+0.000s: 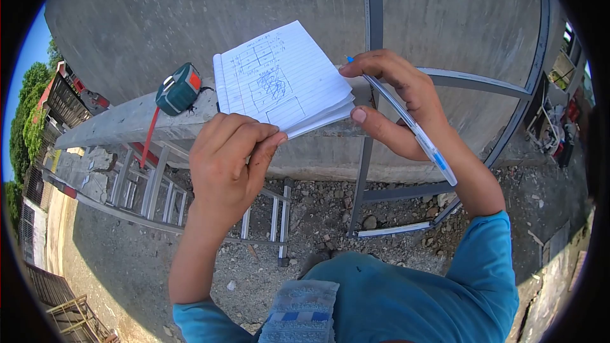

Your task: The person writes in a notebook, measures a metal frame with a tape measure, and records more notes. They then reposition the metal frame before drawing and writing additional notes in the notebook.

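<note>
My left hand (230, 159) pinches the lower edge of a lined notepad (318, 70) between thumb and fingers. Blue pen drawings of gridded rectangles, small figures and a scribbled-over patch cover the top sheet. A clear ballpoint pen (413, 128) with a blue tip is held in my right hand (406, 98), its barrel slanting back over the wrist. The right thumb and index finger are spread near the pad's right edge, where several sheet corners lift. Left of the pad, a green tape measure (180, 90) rests on a concrete ledge (127, 124), with a red strap hanging down.
A metal frame (372, 13) leans against the grey concrete wall (254, 0). An aluminium ladder (155, 181) lies below the ledge, over gravelly ground (324, 209). Tools and clutter (565, 121) stand at the far right. A cloth (302, 311) hangs over my blue shirt.
</note>
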Demonstrator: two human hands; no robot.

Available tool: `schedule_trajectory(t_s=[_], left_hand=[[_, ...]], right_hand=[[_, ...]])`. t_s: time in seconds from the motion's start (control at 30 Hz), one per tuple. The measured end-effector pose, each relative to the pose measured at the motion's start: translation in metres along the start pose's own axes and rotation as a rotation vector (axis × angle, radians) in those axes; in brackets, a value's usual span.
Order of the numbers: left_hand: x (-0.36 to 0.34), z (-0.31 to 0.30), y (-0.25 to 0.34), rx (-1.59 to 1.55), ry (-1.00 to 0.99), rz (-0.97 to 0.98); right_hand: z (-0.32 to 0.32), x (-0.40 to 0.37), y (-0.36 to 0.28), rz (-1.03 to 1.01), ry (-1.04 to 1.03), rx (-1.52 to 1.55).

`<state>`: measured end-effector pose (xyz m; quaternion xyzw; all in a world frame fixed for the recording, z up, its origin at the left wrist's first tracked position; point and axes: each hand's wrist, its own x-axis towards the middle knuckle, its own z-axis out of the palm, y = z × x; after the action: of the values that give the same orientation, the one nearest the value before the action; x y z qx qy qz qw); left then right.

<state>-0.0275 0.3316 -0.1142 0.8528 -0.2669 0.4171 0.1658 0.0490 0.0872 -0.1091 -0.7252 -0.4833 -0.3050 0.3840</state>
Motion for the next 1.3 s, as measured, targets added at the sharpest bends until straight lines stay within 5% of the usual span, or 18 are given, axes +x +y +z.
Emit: schedule_trajectory(t_s=[0.33, 0.53, 0.73, 0.87, 0.97, 1.13, 1.3], left_hand=[[0.001, -0.001, -0.011, -0.329, 0.015, -0.197], [0.006, -0.004, -0.019, -0.401, 0.014, -0.15], [-0.006, -0.009, -0.049, -0.573, 0.214, -0.109], [-0.026, -0.025, -0.067, -1.016, 0.254, -0.299], [-0.043, -0.036, -0.079, -1.242, 0.145, -0.384], [-0.055, -0.043, -0.089, -1.375, 0.0, -0.522], [-0.029, -0.044, -0.087, -1.425, -0.074, -0.359]], right_hand=[[-0.002, 0.012, 0.001, 0.066, 0.017, 0.022], [0.007, 0.027, -0.016, 0.137, 0.052, 0.016], [0.035, 0.054, -0.033, 0.235, 0.157, 0.129], [0.047, 0.063, -0.049, 0.349, -0.061, 0.123], [0.065, 0.052, -0.068, 0.052, -0.236, -0.134], [0.091, 0.041, -0.081, 0.025, -0.242, -0.51], [0.101, 0.041, -0.085, 0.135, -0.101, -0.372]])
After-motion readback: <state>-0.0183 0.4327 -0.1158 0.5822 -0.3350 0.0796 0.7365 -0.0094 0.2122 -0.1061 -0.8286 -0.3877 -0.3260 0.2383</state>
